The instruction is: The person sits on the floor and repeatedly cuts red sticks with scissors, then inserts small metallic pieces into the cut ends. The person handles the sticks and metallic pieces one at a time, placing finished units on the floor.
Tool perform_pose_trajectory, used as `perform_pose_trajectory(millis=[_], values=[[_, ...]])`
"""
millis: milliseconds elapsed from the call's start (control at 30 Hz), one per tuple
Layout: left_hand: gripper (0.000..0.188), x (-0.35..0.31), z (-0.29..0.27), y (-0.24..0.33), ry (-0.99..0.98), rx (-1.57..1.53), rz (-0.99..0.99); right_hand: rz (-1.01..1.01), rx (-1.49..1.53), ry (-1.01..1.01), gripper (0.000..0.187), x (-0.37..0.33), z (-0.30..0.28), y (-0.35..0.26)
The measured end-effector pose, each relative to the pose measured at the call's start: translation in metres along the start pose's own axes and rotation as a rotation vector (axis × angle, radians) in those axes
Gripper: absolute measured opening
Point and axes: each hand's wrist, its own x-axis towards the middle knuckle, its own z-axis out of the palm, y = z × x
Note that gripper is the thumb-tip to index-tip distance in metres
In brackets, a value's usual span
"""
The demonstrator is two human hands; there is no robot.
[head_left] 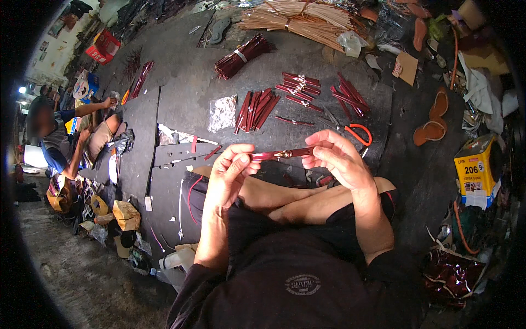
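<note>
Between my hands a glossy dark-red strap (282, 154) with a small gold-coloured metal ornament at its middle is stretched level above my crossed legs. My left hand (233, 167) pinches one end between thumb and fingers, and my right hand (337, 156) pinches the other. Beyond them on the dark mat lie a pile of plain red straps (256, 111), a stack of red straps with metal ornaments (299, 88) and another loose pile (350, 96). Orange-handled scissors (359, 134) rest just past my right hand. A clear packet of shiny small pieces (222, 114) lies left of the straps.
A tied bundle of red strips (241, 56) and a large bundle of tan strips (307, 22) lie farther off. At right are tan sandal soles (430, 131) and a yellow can (478, 170). Another person (71, 131) sits at left beside assorted clutter.
</note>
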Motion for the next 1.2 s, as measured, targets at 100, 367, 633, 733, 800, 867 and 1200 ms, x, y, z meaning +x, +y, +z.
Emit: perform_pose_trajectory(millis=[100,367,633,733,800,867,1200], values=[[0.023,0.002,-0.003,-0.013,-0.040,-0.405,-0.125,0.021,0.098,0.025,0.018,0.009,-0.010,0.017],[0.026,0.020,0.006,-0.051,0.157,-0.725,-0.307,0.053,0.268,0.114,0.024,0.027,-0.009,0.054],[0.028,0.020,0.020,-0.059,0.069,-0.674,-0.355,0.029,0.301,0.071,0.025,0.028,-0.010,0.061],[0.026,0.020,0.023,-0.060,0.098,-0.646,-0.345,0.013,0.345,0.033,0.023,0.030,-0.011,0.062],[0.024,0.020,0.025,-0.060,0.094,-0.631,-0.337,0.007,0.337,0.039,0.023,0.028,-0.009,0.059],[0.023,0.020,0.027,-0.059,0.093,-0.631,-0.333,0.005,0.339,0.037,0.022,0.028,-0.008,0.057],[0.021,0.021,0.024,-0.060,0.059,-0.670,-0.295,0.001,0.387,0.064,0.021,0.025,-0.003,0.051]])
